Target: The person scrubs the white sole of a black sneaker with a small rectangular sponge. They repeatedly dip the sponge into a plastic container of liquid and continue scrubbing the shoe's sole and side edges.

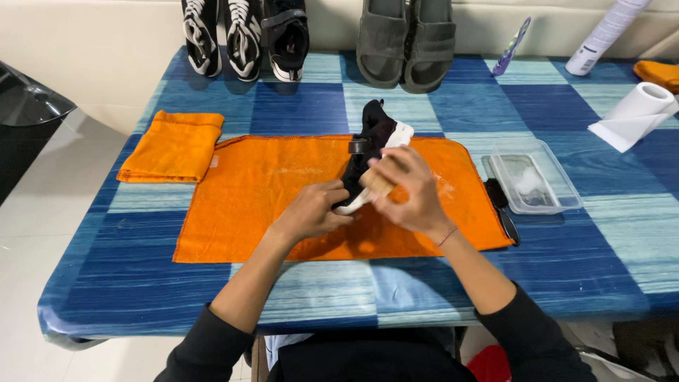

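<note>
A black shoe with a white sole (376,134) lies tilted on a spread orange cloth (262,191) at the table's middle. My left hand (311,211) grips the shoe's near end. My right hand (409,191) is closed around a wooden-handled brush (375,182) and presses it against the shoe's side by the sole. The brush's bristles are hidden behind my fingers.
A folded orange cloth (173,145) lies left. A clear plastic tray with water (534,177) and a black tool (503,209) sit right. Sneakers (244,35) and grey slides (404,39) line the far edge, with a toothbrush (511,46), spray can (605,32) and paper roll (636,110).
</note>
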